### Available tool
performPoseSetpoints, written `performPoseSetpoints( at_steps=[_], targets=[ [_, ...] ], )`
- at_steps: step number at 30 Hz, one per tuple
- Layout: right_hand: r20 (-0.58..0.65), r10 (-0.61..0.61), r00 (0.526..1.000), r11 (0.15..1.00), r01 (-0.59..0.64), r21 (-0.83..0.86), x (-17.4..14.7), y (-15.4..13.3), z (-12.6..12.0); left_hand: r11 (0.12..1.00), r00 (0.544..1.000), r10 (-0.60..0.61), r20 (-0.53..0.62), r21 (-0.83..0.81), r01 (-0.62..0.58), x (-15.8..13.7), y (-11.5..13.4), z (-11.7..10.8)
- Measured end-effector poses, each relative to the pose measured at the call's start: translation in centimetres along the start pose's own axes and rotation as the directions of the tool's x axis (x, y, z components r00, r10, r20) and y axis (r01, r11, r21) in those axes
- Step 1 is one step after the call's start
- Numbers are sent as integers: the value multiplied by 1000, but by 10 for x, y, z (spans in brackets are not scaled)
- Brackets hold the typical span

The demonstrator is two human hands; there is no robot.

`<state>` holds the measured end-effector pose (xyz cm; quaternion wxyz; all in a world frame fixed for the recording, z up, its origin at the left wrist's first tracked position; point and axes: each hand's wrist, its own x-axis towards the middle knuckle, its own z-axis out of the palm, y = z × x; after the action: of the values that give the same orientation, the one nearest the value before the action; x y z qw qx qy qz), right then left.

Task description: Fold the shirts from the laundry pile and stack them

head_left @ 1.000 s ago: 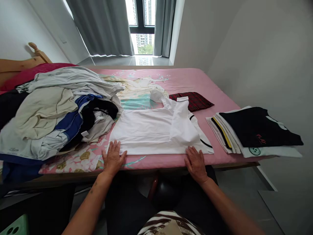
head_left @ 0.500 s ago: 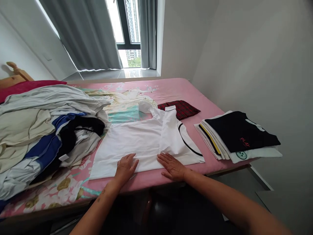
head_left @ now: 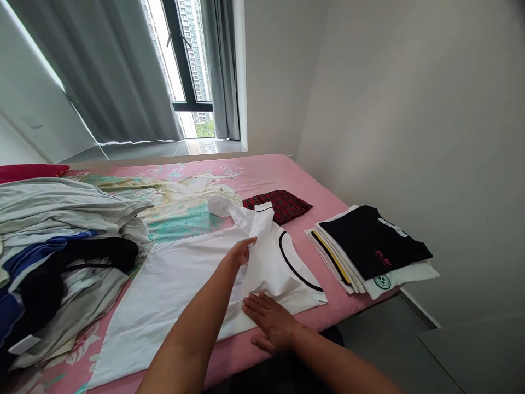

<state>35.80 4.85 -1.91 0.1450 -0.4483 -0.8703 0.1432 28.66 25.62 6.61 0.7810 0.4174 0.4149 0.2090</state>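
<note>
A white T-shirt [head_left: 176, 279] with a black-trimmed neckline lies on the bed, one side folded over and its sleeve across the top. My left hand [head_left: 243, 251] reaches over to the folded sleeve, its fingers curled and pinching the fabric at the fold; some fingertips are hidden behind the hand. Flat on the near edge of the shirt by the shoulder rests my right hand [head_left: 273, 322], fingers stretched out and thumb apart.
Heaped loose clothes [head_left: 69, 235] cover the left side of the bed. A folded stack topped by a black T-shirt [head_left: 365, 241] sits at the right edge. Red plaid fabric [head_left: 283, 205] lies behind the white shirt on the pink bedsheet [head_left: 270, 169].
My left hand has left the shirt's near edge and gone forward to the folded sleeve, its fingers now closing on it. My right hand stays flat near the shoulder. The view has turned right.
</note>
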Motion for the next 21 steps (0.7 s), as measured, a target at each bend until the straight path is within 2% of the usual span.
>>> performPoseSetpoints(
  at_steps=[5, 9, 11, 14, 16, 18, 20, 21],
  targets=[
    [-15, -20, 1000, 1000, 20, 2, 0, 0, -2, 993, 995, 91, 27, -83, -89, 3, 71, 14],
    [-46, -33, 998, 999, 32, -18, -2, 0, -1, 980, 975, 194, 105, -58, -189, -24, 114, 34],
    [-56, -30, 998, 999, 28, -33, -2, -2, -1, 950, 929, 313, 199, -38, -311, -50, 126, 44],
    [-55, -20, 998, 999, 17, -50, -4, -3, 0, 871, 829, 471, 300, -13, -491, -103, 137, 46],
    [-46, 7, 999, 999, -10, -52, -5, -4, 2, 816, 780, 537, 322, 34, -577, -139, 142, 32],
    [-25, 76, 997, 996, -77, -46, -6, -4, 5, 769, 746, 574, 337, 91, -633, -169, 144, 1],
    [15, 176, 984, 984, -176, -35, -8, -4, 9, 762, 754, 548, 363, 156, -629, -191, 139, -43],
    [32, 228, 973, 973, -227, -32, -9, -4, 12, 777, 780, 504, 371, 199, -597, -200, 133, -68]
  ],
)
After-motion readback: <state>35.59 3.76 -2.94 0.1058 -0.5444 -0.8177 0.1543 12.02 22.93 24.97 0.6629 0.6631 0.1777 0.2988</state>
